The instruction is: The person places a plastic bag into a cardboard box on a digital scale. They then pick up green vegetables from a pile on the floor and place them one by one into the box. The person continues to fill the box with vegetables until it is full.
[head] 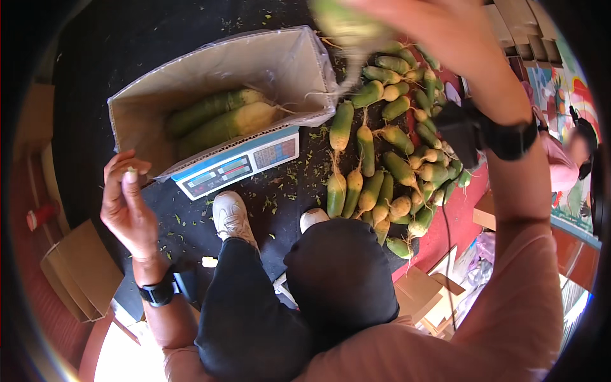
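My right hand (pixel 429 33) is raised at the top, blurred, and grips a green radish (pixel 346 24). The radish's long thin root hangs down near the right end of an open cardboard box (pixel 267 52). Clear plastic shows along the box's rim. Two large green radishes (pixel 238 122) lie inside. Under the box, the front panel of a digital weighing scale (pixel 234 167) sticks out with its displays and keypad. My left hand (pixel 128 205) is beside the box's near left corner, fingers loosely curled and apart from the thumb. A tiny pale scrap appears at the thumb tip.
Right of the box, many green radishes (pixel 367 153) lie in a spread pile on black and red flooring. Leaf scraps litter the black sheet. Flattened cardboard (pixel 83 272) stands at left. A black cable (pixel 447 267) runs down at right. Another person (pixel 565 157) is at the far right.
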Available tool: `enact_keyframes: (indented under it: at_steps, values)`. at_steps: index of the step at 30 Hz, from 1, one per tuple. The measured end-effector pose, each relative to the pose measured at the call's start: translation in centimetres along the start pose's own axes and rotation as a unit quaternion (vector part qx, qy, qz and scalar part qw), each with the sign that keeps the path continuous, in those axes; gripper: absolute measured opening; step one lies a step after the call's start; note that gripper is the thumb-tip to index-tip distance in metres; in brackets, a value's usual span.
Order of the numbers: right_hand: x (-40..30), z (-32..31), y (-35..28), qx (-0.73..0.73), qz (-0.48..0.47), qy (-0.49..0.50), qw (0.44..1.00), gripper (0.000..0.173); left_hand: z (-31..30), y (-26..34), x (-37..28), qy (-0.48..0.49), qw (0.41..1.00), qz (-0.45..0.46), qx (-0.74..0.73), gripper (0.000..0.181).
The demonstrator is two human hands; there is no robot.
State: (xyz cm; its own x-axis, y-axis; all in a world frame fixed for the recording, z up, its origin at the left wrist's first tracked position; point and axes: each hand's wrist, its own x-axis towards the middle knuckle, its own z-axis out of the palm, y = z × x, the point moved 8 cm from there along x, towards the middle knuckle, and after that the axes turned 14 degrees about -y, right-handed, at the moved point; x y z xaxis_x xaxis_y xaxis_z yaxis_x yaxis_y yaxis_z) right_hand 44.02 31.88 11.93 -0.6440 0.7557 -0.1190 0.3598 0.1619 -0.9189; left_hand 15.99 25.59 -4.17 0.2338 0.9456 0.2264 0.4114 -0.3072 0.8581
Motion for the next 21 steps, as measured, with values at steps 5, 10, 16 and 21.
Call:
enact_keyframes:
  at_steps: [5,10,16,21]
  values:
    - [-15.0,-3.3,11.9,-0.121,0.187,0.265,0.938,0.062,-6.4,-5.7,-3.7,0.167,0.962,-0.031,-0.212,0.031]
    - [-26.6,5.8,36.1,-0.072,0.372,0.278,0.883,0.074,-7.2,-15.3,-10.5,-0.037,0.95,-0.293,0.098,0.038]
    - [-26.4,13.7,42.4,-0.1,0.63,0.135,0.758,0.095,-8.2,-10.0,-11.2,-0.023,0.92,-0.211,0.329,0.051]
    - [-27.3,10.7,42.6,-0.22,0.607,0.109,0.756,0.092,-5.7,-3.0,-4.2,0.121,0.984,-0.097,0.087,0.025]
